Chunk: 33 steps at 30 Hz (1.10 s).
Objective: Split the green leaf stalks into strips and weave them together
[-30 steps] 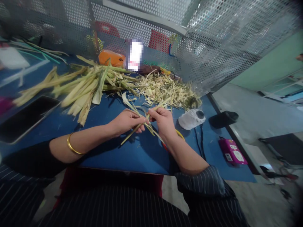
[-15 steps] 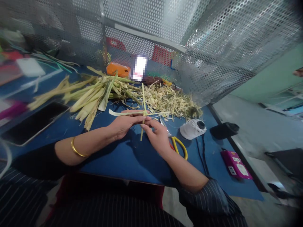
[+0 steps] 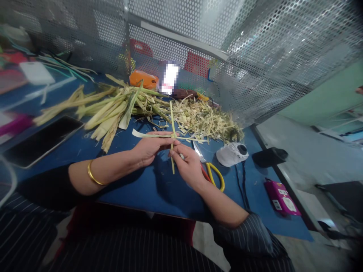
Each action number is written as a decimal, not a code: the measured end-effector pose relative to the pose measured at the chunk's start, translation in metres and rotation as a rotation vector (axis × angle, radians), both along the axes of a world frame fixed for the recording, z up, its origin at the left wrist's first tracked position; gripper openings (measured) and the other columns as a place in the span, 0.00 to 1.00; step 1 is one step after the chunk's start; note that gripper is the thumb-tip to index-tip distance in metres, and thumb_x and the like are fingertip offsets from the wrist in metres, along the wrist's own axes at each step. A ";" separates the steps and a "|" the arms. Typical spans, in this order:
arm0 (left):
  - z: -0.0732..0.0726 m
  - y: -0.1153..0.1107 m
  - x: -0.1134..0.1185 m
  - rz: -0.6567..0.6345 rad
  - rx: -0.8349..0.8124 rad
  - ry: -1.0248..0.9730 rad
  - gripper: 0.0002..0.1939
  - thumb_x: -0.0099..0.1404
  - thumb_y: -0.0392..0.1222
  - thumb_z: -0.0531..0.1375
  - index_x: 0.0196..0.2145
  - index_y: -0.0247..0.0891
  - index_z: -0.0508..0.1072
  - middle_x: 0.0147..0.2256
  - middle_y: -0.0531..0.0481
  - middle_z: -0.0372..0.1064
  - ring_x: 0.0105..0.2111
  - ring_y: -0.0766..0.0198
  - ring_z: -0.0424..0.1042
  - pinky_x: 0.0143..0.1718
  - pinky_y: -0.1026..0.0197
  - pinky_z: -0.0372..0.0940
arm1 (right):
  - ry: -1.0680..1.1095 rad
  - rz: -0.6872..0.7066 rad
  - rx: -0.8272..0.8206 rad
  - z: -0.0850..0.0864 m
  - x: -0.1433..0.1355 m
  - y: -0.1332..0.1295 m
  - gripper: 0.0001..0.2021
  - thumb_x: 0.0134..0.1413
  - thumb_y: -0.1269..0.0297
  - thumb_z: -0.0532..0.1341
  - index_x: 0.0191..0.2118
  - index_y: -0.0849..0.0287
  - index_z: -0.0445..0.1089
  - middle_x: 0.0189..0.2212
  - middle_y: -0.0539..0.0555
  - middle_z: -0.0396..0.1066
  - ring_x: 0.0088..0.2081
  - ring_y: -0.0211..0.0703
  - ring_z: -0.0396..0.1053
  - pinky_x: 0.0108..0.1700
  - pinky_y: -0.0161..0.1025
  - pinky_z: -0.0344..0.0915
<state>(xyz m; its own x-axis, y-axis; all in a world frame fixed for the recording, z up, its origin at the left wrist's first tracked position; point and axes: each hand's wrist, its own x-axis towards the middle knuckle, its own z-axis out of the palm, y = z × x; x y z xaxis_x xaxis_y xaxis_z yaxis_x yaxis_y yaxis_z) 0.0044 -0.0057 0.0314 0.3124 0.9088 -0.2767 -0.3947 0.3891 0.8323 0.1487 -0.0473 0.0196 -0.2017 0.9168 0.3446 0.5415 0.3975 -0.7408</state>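
Over the table's middle, my left hand [image 3: 149, 149] is closed on a cross of pale green leaf strips [image 3: 172, 120], pinching it near its centre between thumb and fingers. One strip stands upright and another runs sideways, its broad curled end sticking out left. My right hand [image 3: 187, 162] is also closed, its thumb and fingertips on the strip end that hangs down below the centre. Scissors [image 3: 215, 175] with yellow and red handles lie partly behind my right hand. Beyond my hands rest a bundle of long husk-like leaves [image 3: 113, 109] and a heap of shredded bits [image 3: 204, 119].
Right of the scissors are a white thread cone [image 3: 229, 154], a black cone [image 3: 268, 156] and a purple packet [image 3: 282, 198]. A dark phone or tablet [image 3: 42, 139] lies left. An orange pouch [image 3: 143, 79] sits before the perforated metal screen [image 3: 176, 41].
My right hand has shifted slightly at the hanging strip end, which now points straighter down and shows more length. The scissor blades are more exposed. My left hand keeps its hold.
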 end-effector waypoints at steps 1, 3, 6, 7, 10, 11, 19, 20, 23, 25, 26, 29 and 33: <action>0.001 0.000 0.000 0.006 -0.012 0.006 0.14 0.49 0.31 0.70 0.36 0.30 0.79 0.30 0.45 0.77 0.31 0.67 0.74 0.36 0.65 0.67 | -0.008 0.009 0.005 -0.001 -0.001 -0.001 0.13 0.59 0.67 0.56 0.23 0.56 0.63 0.24 0.48 0.67 0.30 0.39 0.65 0.37 0.37 0.58; 0.003 0.000 -0.001 -0.003 -0.018 0.022 0.14 0.49 0.31 0.70 0.36 0.30 0.79 0.29 0.46 0.76 0.31 0.67 0.74 0.36 0.66 0.67 | -0.056 0.012 0.035 -0.002 -0.002 -0.002 0.14 0.60 0.66 0.55 0.23 0.56 0.62 0.24 0.48 0.67 0.29 0.39 0.64 0.37 0.37 0.58; 0.008 0.005 -0.005 -0.064 -0.002 0.047 0.11 0.52 0.31 0.67 0.36 0.31 0.79 0.29 0.47 0.76 0.31 0.67 0.73 0.36 0.66 0.67 | -0.228 -0.041 0.172 0.000 0.001 -0.004 0.13 0.62 0.64 0.54 0.26 0.56 0.64 0.25 0.50 0.68 0.29 0.40 0.64 0.35 0.38 0.56; 0.010 0.007 -0.007 -0.080 -0.002 0.054 0.11 0.53 0.31 0.66 0.36 0.31 0.79 0.29 0.48 0.75 0.30 0.68 0.73 0.36 0.66 0.67 | -0.288 -0.077 0.249 0.001 0.003 -0.004 0.12 0.63 0.63 0.54 0.28 0.56 0.66 0.26 0.51 0.69 0.30 0.41 0.64 0.36 0.39 0.56; 0.014 0.012 -0.013 -0.109 -0.010 0.072 0.10 0.53 0.33 0.65 0.36 0.32 0.79 0.25 0.50 0.73 0.27 0.68 0.71 0.35 0.64 0.68 | -0.421 -0.251 0.483 0.008 0.012 -0.001 0.09 0.62 0.59 0.56 0.37 0.57 0.70 0.33 0.56 0.72 0.37 0.46 0.66 0.42 0.42 0.55; 0.014 0.013 -0.014 -0.125 -0.010 0.077 0.10 0.53 0.34 0.66 0.35 0.32 0.79 0.24 0.51 0.71 0.26 0.68 0.71 0.35 0.63 0.68 | -0.457 -0.300 0.523 0.009 0.015 0.001 0.09 0.61 0.58 0.57 0.40 0.57 0.70 0.36 0.57 0.73 0.40 0.47 0.66 0.44 0.44 0.55; 0.006 0.009 -0.010 -0.152 0.207 0.288 0.13 0.52 0.44 0.69 0.30 0.31 0.77 0.24 0.51 0.69 0.22 0.71 0.66 0.23 0.68 0.60 | -0.571 -0.137 0.383 0.003 0.013 0.006 0.14 0.65 0.66 0.50 0.26 0.57 0.61 0.22 0.49 0.67 0.27 0.39 0.61 0.37 0.39 0.53; 0.005 0.009 -0.010 -0.155 0.227 0.316 0.13 0.52 0.45 0.69 0.29 0.31 0.77 0.24 0.51 0.70 0.22 0.71 0.66 0.23 0.67 0.60 | -0.569 -0.119 0.400 0.003 0.012 0.005 0.14 0.65 0.67 0.50 0.25 0.57 0.60 0.22 0.49 0.66 0.26 0.38 0.61 0.36 0.39 0.52; 0.005 0.008 -0.009 -0.164 0.239 0.347 0.13 0.54 0.46 0.67 0.30 0.31 0.77 0.22 0.51 0.69 0.20 0.72 0.64 0.21 0.67 0.59 | -0.530 -0.042 0.448 0.006 0.010 0.001 0.14 0.62 0.70 0.51 0.24 0.56 0.57 0.20 0.48 0.64 0.24 0.38 0.58 0.33 0.38 0.50; 0.007 0.008 -0.009 -0.172 0.219 0.350 0.12 0.54 0.45 0.67 0.29 0.30 0.77 0.20 0.52 0.68 0.19 0.72 0.63 0.20 0.67 0.58 | -0.515 -0.003 0.483 0.007 0.009 -0.001 0.14 0.60 0.72 0.51 0.23 0.56 0.55 0.19 0.48 0.62 0.23 0.37 0.56 0.32 0.38 0.50; 0.007 0.008 -0.009 -0.176 0.209 0.353 0.12 0.54 0.44 0.67 0.29 0.30 0.77 0.20 0.52 0.67 0.18 0.72 0.63 0.20 0.67 0.57 | -0.516 0.008 0.497 0.007 0.008 -0.001 0.14 0.60 0.72 0.51 0.23 0.56 0.55 0.19 0.48 0.62 0.23 0.37 0.56 0.32 0.38 0.50; 0.008 0.009 -0.011 -0.185 0.195 0.385 0.12 0.53 0.44 0.68 0.26 0.31 0.76 0.20 0.52 0.66 0.18 0.73 0.62 0.18 0.67 0.55 | -0.551 0.021 0.528 0.006 0.007 -0.001 0.14 0.60 0.72 0.50 0.22 0.56 0.57 0.19 0.49 0.62 0.23 0.38 0.56 0.32 0.39 0.51; 0.011 0.013 -0.014 -0.219 0.215 0.413 0.14 0.55 0.46 0.66 0.23 0.32 0.73 0.19 0.53 0.64 0.18 0.74 0.58 0.17 0.68 0.50 | -0.561 0.069 0.524 0.014 0.011 -0.004 0.12 0.61 0.68 0.52 0.27 0.59 0.65 0.22 0.51 0.67 0.27 0.40 0.62 0.35 0.41 0.54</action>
<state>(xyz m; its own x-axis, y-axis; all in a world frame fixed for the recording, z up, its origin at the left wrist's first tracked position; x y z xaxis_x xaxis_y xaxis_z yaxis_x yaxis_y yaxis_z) -0.0095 0.0072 0.0421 0.4056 0.8843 -0.2313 0.0549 0.2290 0.9719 0.1597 -0.0511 0.0334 -0.5250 0.6411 0.5598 0.7419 0.6670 -0.0681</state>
